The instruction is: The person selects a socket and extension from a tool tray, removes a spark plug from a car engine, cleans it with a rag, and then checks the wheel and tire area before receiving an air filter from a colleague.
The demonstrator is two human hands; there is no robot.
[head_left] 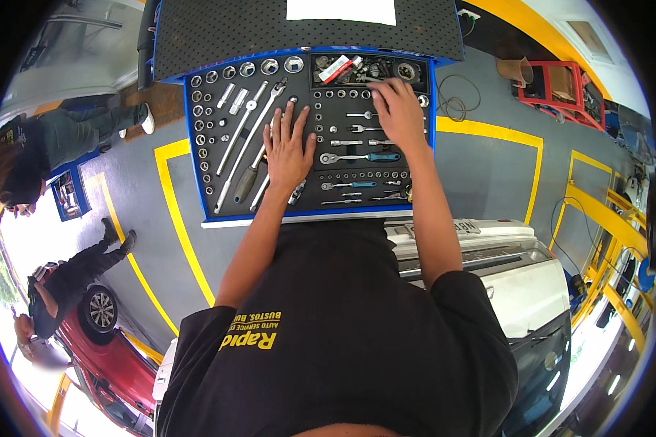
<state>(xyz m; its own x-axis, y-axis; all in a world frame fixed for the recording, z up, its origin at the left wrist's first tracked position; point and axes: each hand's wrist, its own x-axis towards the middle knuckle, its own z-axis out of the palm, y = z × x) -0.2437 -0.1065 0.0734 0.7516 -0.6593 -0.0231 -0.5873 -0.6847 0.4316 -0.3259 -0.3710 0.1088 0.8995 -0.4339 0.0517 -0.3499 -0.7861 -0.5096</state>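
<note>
A blue tool drawer (317, 215) with a black foam insert is pulled out in front of me. My left hand (290, 146) lies palm down over the foam, fingers spread, holding nothing I can see. Beneath and beside it are long breaker bars (242, 142) and a ratchet with a dark handle (246, 183). My right hand (395, 109) reaches to the near edge of a black bin (315, 71) of loose metal parts, its fingers apart and their tips among the parts. A red-and-white small box (336, 69) lies in that bin.
Sockets (270, 66) line the drawer's far and left sides; a blue-handled ratchet (361, 157) sits at right. A perforated black top (233, 33) bears a white sheet (341, 10). Two people stand at left by a red car (106, 364). A white vehicle (517, 284) is behind me, right.
</note>
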